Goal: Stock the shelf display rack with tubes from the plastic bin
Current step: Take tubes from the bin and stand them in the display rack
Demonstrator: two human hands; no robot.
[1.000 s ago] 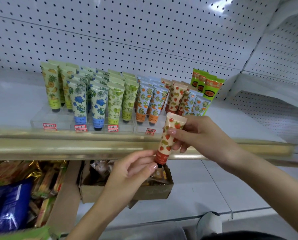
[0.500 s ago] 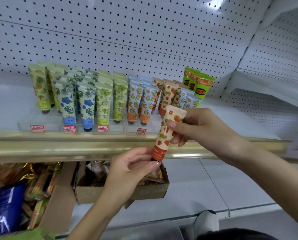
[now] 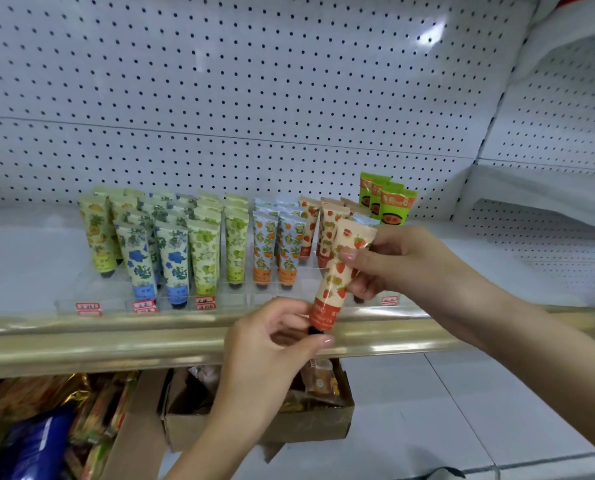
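both hands pinch one strawberry tube [image 3: 337, 271], right hand [image 3: 393, 261] up top, left hand [image 3: 272, 337] at its cap; beyond them the rack [image 3: 150, 299] looks mostly filled, this tube unplaced.

Directly below the left hand [image 3: 272, 344] we see a cardboard box [image 3: 318, 426] holding wrapped snacks. Lower and well off to that hand's left we find gold-foil packets [image 3: 74, 386] and a blue packet [image 3: 36, 448]. High above the hand we see white pegboard [image 3: 254, 81].
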